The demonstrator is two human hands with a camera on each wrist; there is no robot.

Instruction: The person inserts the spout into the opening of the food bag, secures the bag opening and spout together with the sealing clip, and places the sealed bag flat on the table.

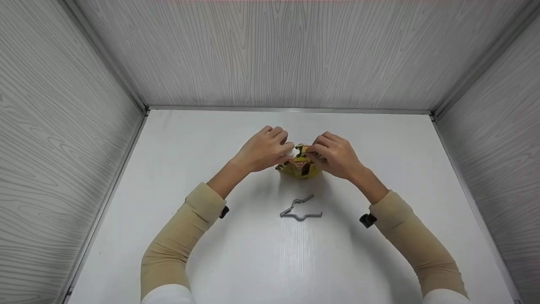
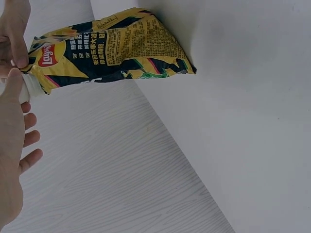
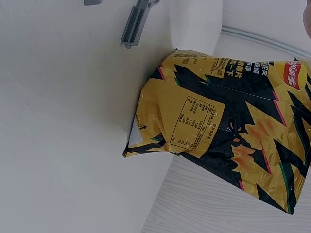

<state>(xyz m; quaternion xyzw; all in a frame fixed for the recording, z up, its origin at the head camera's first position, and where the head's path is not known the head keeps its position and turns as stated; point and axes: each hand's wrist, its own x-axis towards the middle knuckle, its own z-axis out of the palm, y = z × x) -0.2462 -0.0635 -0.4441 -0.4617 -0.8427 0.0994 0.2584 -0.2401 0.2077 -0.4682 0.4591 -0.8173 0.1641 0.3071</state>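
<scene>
A yellow and black chip bag (image 1: pixel 301 169) stands upright on the white table between the two hands. My left hand (image 1: pixel 263 150) is at the left of its top, and in the left wrist view its thumb and fingers (image 2: pixel 30 121) hold a small white object (image 2: pixel 33 87) against the top of the bag (image 2: pixel 112 51). From the other side my right hand (image 1: pixel 335 156) pinches the bag's upper edge. The right wrist view shows mostly the printed side of the bag (image 3: pixel 204 111); the right fingertips are hidden there.
An opened grey clip (image 1: pixel 300 216) lies on the table in front of the bag, and part of it (image 3: pixel 137 24) shows in the right wrist view. Wood-grain panels (image 1: pixel 270 55) enclose the white table (image 1: pixel 202 270) at the back and both sides.
</scene>
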